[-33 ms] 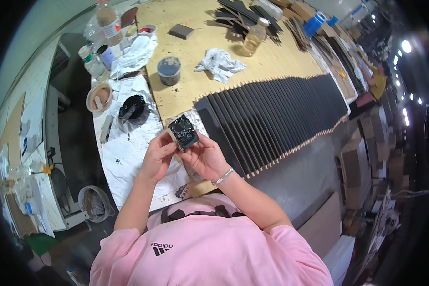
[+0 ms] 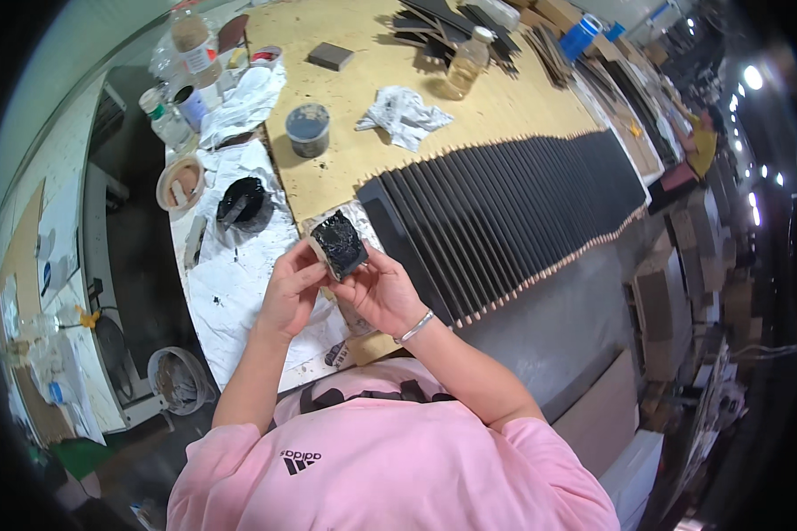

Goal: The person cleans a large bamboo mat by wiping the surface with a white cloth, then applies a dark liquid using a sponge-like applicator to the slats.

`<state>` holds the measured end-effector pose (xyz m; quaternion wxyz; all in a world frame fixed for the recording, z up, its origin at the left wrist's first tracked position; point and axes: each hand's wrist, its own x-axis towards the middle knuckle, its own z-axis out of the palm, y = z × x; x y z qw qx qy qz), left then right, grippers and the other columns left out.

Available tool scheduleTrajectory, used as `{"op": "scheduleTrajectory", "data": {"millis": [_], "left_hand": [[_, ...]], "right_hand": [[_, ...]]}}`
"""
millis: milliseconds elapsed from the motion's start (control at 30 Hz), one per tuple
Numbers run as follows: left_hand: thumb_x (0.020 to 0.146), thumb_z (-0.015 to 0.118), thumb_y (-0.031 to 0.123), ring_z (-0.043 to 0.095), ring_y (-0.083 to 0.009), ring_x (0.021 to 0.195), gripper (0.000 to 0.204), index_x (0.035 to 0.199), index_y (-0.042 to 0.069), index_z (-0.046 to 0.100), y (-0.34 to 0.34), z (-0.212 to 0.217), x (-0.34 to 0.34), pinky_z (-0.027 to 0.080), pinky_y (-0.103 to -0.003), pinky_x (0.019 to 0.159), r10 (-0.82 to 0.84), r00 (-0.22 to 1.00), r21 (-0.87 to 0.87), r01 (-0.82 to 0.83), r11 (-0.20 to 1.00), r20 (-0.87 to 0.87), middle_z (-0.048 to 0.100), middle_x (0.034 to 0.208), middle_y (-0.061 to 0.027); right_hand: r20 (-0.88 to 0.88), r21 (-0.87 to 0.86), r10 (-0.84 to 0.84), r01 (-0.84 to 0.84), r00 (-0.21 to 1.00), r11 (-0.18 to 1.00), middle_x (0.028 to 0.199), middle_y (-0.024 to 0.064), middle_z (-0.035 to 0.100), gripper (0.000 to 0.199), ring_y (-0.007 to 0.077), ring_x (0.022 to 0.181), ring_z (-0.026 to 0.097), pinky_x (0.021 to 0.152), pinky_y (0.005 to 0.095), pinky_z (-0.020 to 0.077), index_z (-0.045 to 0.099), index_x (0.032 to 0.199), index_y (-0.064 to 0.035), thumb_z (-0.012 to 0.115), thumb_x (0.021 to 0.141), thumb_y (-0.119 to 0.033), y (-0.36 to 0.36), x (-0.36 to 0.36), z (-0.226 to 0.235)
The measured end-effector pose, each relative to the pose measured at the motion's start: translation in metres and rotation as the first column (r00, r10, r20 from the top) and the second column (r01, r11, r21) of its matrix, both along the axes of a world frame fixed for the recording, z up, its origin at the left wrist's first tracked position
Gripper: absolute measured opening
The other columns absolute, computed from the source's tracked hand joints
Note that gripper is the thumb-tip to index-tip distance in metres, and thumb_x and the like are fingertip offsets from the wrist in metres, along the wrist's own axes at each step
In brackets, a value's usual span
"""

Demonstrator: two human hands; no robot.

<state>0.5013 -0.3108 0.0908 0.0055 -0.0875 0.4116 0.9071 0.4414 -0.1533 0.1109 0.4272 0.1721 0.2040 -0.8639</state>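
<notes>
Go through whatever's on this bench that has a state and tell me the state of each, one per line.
Black-smeared pad: held up in both hands.
Left hand: gripping the pad.
Right hand: gripping the pad.
Small tub: open, dark inside.
Black bowl: open, tool resting inside.
Rag: crumpled.
Black slats: laid side by side.

black-smeared square pad, tilted, above white sheet

My desk carries a long row of black slats, a crumpled rag, a dark-filled cup, a grey block and stained white paper.
</notes>
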Motion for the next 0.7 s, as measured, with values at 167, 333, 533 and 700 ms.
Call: {"op": "scheduleTrajectory", "data": {"millis": [167,333,533,700], "left_hand": [[0.085,0.071,0.015,0.062,-0.0194,0.114,0.05,0.127,-0.003,0.054,0.009,0.018,-0.034,0.047,-0.035,0.1,0.152,0.983,-0.021,-0.155,0.988,-0.103,0.063,0.124,-0.0102],[0.079,0.073,0.006,0.06,-0.0145,0.096,0.039,0.114,0.001,0.056,0.026,0.022,-0.071,0.048,-0.027,0.087,0.148,0.972,-0.637,-0.23,0.736,-0.181,0.061,0.105,-0.0066],[0.069,0.079,0.009,0.059,-0.0312,0.098,0.046,0.109,0.002,0.058,0.1,0.016,-0.07,0.049,-0.04,0.088,-0.345,0.855,-0.922,-0.367,0.126,-0.388,0.058,0.107,-0.0151],[0.066,0.078,0.013,0.055,-0.0367,0.101,0.046,0.106,0.002,0.058,0.154,0.006,-0.051,0.047,-0.046,0.089,-0.659,0.704,-0.961,-0.25,0.118,-0.264,0.058,0.108,-0.0173]], "right_hand": [[-0.245,0.287,0.019,0.054,0.969,0.956,0.089,0.0099,0.062,0.019,0.0174,0.074,0.063,0.067,0.0297,0.0536,0.055,0.096,-0.0022,0.055,0.1,-0.021,0.053,0.019,0.003],[-0.67,0.722,0.192,0.568,0.717,0.396,0.077,0.0023,0.055,0.025,0.0091,0.065,0.055,0.063,0.0244,0.0484,0.049,0.088,-0.0048,0.073,0.085,-0.007,0.141,0.075,-0.038],[-0.525,0.846,0.188,0.533,0.83,0.005,0.1,0.0068,0.048,0.068,0.0153,0.081,0.049,0.072,0.0303,0.0499,0.048,0.113,-0.0017,0.091,0.065,-0.024,0.157,0.098,-0.078],[-0.471,0.873,0.205,0.487,0.858,-0.036,0.101,0.0083,0.049,0.067,0.0185,0.082,0.053,0.073,0.033,0.0506,0.048,0.11,-0.0018,0.089,0.066,-0.031,0.141,0.088,-0.079]]}}
